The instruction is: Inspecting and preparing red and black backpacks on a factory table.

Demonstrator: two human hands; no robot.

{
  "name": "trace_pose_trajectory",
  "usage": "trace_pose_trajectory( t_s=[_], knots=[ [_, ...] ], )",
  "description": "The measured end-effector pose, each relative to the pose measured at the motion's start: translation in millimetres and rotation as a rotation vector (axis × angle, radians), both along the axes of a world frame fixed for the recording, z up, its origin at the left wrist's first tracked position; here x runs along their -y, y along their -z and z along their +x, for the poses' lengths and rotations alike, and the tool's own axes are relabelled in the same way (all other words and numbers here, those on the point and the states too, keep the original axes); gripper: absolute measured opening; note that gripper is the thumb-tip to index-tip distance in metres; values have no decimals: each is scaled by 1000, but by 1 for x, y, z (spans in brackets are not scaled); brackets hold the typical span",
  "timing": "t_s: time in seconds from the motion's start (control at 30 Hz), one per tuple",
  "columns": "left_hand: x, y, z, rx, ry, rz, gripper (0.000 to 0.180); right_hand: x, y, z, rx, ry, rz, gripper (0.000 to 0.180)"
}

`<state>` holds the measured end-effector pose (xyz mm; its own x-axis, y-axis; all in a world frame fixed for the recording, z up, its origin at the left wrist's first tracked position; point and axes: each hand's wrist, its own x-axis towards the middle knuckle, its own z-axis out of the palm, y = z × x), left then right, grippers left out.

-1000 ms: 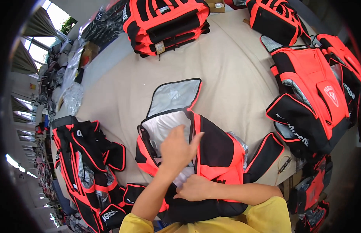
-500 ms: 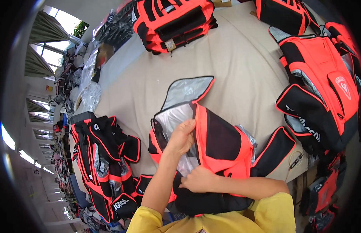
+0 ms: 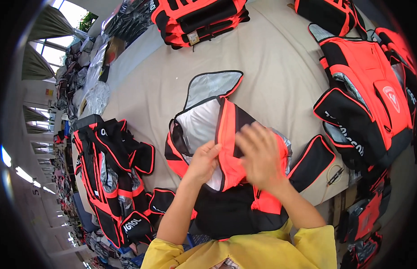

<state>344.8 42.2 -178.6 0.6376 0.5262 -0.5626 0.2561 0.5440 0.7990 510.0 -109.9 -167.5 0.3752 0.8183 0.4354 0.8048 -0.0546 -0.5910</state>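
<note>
A coral and black backpack [image 3: 226,210] with a silver-white lining lies in front of me, its mouth gaping. Its lined lid flap [image 3: 213,86] is folded back on the far side. My left hand [image 3: 205,163] is closed, thumb and fingers pinching the coral edge of the opening. Over the bag's front panel is my right hand [image 3: 261,157], smeared by motion, with fingers stretched out and apart and nothing visible in them. Whether it touches the fabric I cannot tell.
More coral and black bags lie around: one at the left [image 3: 107,179], a stack at the far side [image 3: 204,27], and several at the right [image 3: 365,89]. A thin cord loop with a dark tool [image 3: 335,175] rests near the right table edge. Clear plastic [image 3: 97,96] lies at far left.
My right hand has lifted from the near edge of the opening and moved up over the front panel, fingers now spread. My left hand has slid nearer along the opening's edge.
</note>
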Motion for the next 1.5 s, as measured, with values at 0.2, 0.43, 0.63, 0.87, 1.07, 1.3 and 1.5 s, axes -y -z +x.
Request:
trace_pose_trajectory(
  t_s=[0.2, 0.43, 0.63, 0.87, 1.07, 1.3, 1.5],
  knots=[
    [-5, -44, 43, 296, 25, -18, 30, -3, 93, 22, -170, 207, -241, 56],
    [7, -24, 33, -160, 245, 594, 39, -13, 99, 20, -192, 242, -251, 56],
    [12, 21, 12, 195, 38, -29, 36, -12, 99, 22, -197, 197, -244, 56],
    [3, 8, -1, 190, 258, -27, 25, -6, 94, 22, -263, 131, -242, 53],
    [2, -56, 23, -197, 294, 971, 33, 16, 103, 43, -461, 125, -63, 43],
    [-8, -62, -116, -141, -217, 887, 25, 195, 72, 3, -1066, 526, 60, 21],
    [75, 68, -226, -619, -148, 812, 32, 235, 41, -97, -819, -183, -1077, 43]
  ],
)
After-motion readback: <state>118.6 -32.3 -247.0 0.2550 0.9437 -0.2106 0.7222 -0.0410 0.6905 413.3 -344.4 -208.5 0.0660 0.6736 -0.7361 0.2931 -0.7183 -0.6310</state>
